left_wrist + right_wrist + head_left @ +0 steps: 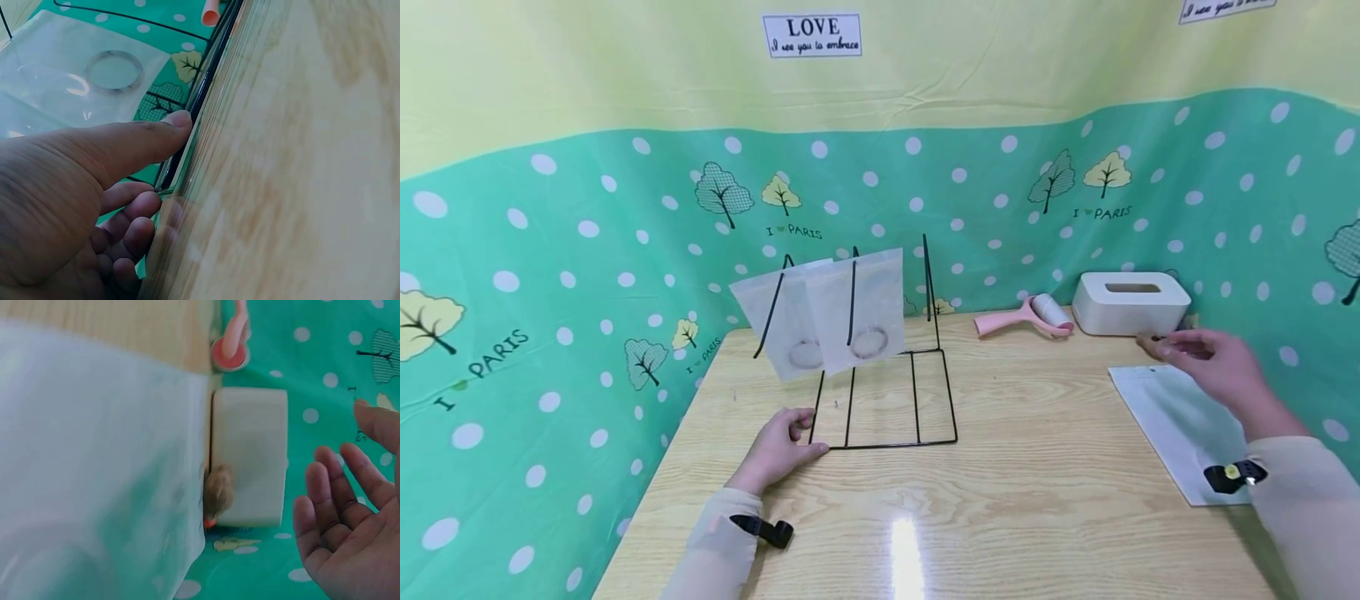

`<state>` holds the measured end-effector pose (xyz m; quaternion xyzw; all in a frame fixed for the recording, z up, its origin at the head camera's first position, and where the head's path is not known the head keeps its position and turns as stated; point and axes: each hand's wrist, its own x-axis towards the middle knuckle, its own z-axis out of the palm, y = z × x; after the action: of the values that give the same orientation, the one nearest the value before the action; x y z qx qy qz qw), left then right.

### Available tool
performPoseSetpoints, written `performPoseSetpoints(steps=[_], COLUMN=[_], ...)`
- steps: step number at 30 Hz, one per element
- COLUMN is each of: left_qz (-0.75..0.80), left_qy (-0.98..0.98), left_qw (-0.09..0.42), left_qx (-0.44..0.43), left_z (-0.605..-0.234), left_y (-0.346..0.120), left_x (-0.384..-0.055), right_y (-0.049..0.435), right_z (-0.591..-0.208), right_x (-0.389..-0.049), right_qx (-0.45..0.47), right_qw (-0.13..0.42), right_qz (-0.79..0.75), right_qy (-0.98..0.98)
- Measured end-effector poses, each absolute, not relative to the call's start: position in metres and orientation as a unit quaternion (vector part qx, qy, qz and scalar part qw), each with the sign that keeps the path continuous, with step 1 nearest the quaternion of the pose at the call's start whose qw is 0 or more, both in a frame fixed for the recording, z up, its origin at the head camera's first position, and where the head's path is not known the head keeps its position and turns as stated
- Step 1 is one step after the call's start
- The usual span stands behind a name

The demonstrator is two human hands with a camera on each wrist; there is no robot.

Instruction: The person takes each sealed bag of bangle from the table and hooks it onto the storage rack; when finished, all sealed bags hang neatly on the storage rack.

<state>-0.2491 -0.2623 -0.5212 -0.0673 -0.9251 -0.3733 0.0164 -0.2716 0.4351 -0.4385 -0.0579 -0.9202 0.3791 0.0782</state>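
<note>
Operator: Report on my left hand (781,446)?
Inspector: Your thumb lies on the front bar of the black wire rack (887,446), fingers curled beside it, gripping the near left corner. The rack stands on the surface (1030,517).
Operator: The rack's load?
Inspector: A left bag (786,333) and a middle bag (880,308), both translucent, hang from its prongs, slightly overlapping; each contains a ring.
Operator: My right hand (1221,371)?
Inspector: Fingers loosely bent, thumb spread away from them. You have it above the far part of a flat bag (1176,450), near the white tissue box (1135,321). A pink roller (1007,321) lies left of that box.
</note>
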Motion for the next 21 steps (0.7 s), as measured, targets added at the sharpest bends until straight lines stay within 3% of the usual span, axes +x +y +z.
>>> performPoseSetpoints(steps=[7,21], left_qz=[-0.376,-0.373], left_qy=[-0.924,-0.925], left_qw=[0.014,0.020], left_qx=[-0.063,-0.073], left_z=[-0.522,-0.522], left_y=[-0.263,-0.263], left_x=[-0.248,-0.250], right_y=[0.449,0.480], right_z=[-0.450,-0.454], right_x=[-0.278,-0.296], right_qx=[-0.023,-0.046], right_qw=[0.039,-0.057], right_qz=[0.330,0.315], right_qy=[-0.943,-0.946])
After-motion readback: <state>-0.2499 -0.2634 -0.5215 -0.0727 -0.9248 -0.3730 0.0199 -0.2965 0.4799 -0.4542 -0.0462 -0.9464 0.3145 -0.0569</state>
